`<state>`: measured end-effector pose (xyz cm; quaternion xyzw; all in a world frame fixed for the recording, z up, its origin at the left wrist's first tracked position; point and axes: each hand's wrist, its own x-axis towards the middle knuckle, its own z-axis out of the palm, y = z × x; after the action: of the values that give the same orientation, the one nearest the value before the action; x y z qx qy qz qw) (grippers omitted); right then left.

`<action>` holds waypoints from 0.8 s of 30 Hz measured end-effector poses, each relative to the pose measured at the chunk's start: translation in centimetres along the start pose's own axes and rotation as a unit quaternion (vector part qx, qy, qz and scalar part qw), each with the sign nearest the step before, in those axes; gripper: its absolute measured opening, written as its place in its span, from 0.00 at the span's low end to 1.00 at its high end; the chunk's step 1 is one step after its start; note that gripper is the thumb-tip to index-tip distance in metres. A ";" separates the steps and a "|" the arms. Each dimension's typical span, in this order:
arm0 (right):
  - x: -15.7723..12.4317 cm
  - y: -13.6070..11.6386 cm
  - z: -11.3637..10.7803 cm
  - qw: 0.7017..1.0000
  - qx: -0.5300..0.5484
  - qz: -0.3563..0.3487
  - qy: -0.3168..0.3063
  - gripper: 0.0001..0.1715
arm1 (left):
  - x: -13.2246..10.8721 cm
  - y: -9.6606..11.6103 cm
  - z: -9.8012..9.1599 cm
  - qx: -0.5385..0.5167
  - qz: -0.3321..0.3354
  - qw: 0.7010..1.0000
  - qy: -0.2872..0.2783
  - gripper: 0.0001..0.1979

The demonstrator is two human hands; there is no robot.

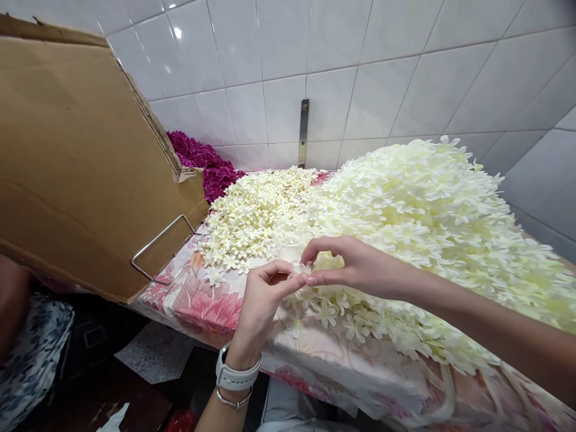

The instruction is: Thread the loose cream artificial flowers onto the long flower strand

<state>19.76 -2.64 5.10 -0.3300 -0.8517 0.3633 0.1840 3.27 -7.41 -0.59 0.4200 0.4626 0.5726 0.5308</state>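
Note:
Near the table's middle my two hands meet at the fingertips. My left hand (270, 291), with a white watch and a bracelet on the wrist, is closed in a pinch on a small whitish flower piece (300, 268). From the right, my right hand (339, 264) has thumb and forefinger closed on the same piece. Its exact shape is too small to tell. A small translucent cup (289, 251) stands just behind the fingers, partly hidden. Small cream flowers (252, 219) lie in a pile behind my left hand. A taller heap of larger white flowers (418, 192) fills the right side.
A large cardboard box (85, 150) leans at the left, beside a bent metal wire handle (157, 246). Magenta flowers (202, 159) lie behind it. A floral cloth (207, 306) covers the table. At the far left, a person's arm (11, 300) shows.

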 end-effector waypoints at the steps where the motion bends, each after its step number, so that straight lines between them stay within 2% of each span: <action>1: 0.1 0.0 0.0 1.000 0.012 0.001 0.002 0.15 | 0.0 0.0 0.0 0.002 -0.001 1.000 0.001 0.09; 5: 0.3 0.4 -0.3 0.999 0.026 -0.004 0.032 0.18 | 0.1 0.0 -0.3 0.008 0.015 1.000 0.003 0.08; 7: 0.3 0.6 -0.5 0.996 -0.007 0.004 0.088 0.15 | 0.2 -0.1 -0.4 0.014 0.033 0.999 0.019 0.08; 9: 0.4 0.7 -0.8 0.983 -0.104 0.023 0.152 0.09 | 0.2 -0.1 -0.4 0.021 0.043 0.998 0.042 0.08; 11: 0.4 0.9 -0.9 0.951 -0.231 0.037 0.204 0.03 | 0.2 -0.1 -0.4 0.023 0.041 0.997 0.054 0.07; 13: 0.2 0.7 -0.9 0.923 -0.315 0.018 0.218 0.08 | 0.2 -0.2 -0.3 0.022 0.037 0.998 0.053 0.07; 15: 0.0 0.2 -0.8 0.928 -0.321 -0.019 0.189 0.07 | 0.1 -0.2 -0.3 0.018 0.030 0.998 0.052 0.07; 20: -0.4 -0.8 -0.5 0.978 -0.199 -0.046 0.035 0.08 | -0.1 -0.1 -0.1 0.024 0.012 0.999 0.031 0.09; 22: -0.3 -0.7 -0.4 0.984 -0.167 -0.061 0.014 0.05 | -0.2 0.0 0.0 0.022 0.009 0.999 0.024 0.09; 24: -0.1 -0.5 -0.6 0.986 -0.149 -0.064 0.030 0.06 | -0.2 0.1 0.1 0.014 0.004 0.999 0.030 0.09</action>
<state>19.93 -2.65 5.83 -0.3088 -0.9098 0.2102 0.1812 3.39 -7.61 -0.50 0.4114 0.4849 0.5805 0.5085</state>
